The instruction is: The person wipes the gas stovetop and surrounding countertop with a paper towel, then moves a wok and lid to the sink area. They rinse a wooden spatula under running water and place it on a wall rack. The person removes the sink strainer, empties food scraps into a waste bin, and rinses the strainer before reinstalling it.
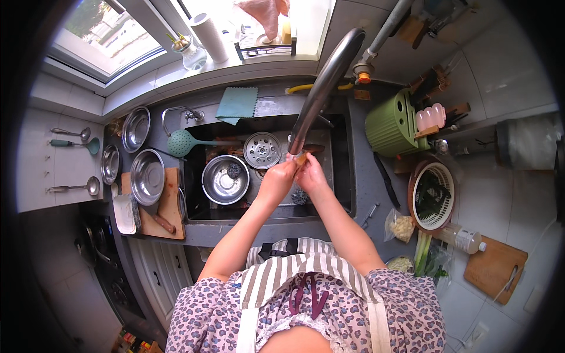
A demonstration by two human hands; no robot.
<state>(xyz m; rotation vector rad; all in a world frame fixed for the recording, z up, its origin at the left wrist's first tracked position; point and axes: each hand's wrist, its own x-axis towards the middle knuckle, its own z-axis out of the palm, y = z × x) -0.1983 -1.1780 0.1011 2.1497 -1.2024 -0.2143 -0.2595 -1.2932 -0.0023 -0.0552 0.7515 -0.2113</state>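
Under the spout of a tall steel faucet (pixel 317 95), my left hand (pixel 280 178) and my right hand (pixel 311 175) meet above the sink (pixel 342 185). Between their fingers is a small amber-coloured piece (pixel 302 159), mostly covered, so its kind is unclear. To the left in the sink stands a stainless steel bowl (pixel 220 187) with a steel wool scrubber (pixel 234 170) inside. Behind it sits a round perforated steel plate (pixel 262 151). Another steel wool scrubber (pixel 300 197) lies below my hands, partly hidden by my right forearm.
A green slotted skimmer (pixel 180 143) reaches over the sink's left rim. Left of it are steel bowls (pixel 148 176) and a wooden cutting board (pixel 152 225) with a knife (pixel 164 223). At right stand a green utensil holder (pixel 390 123) and a basket of leafy greens (pixel 432 196).
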